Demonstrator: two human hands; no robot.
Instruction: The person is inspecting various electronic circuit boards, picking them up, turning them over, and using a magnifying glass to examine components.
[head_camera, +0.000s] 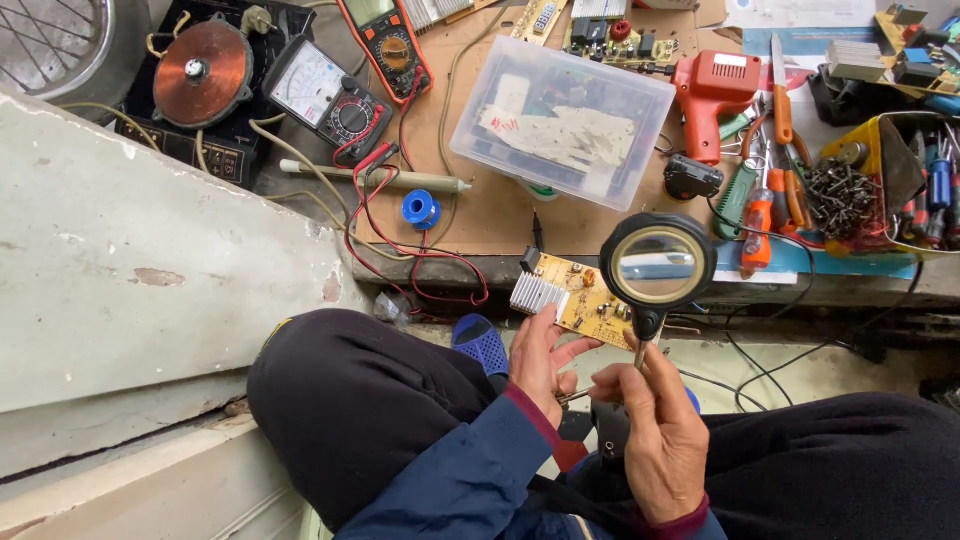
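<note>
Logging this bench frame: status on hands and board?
Left hand holds yellow circuit board by its lower edge. Right hand holds black magnifying glass over board's right end. Nothing blocking.

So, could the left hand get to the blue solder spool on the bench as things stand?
Probably not without letting go: the left hand is holding the yellow circuit board. The blue solder spool lies up on the bench, with only red test leads looping near it, so the path itself looks open.
</note>
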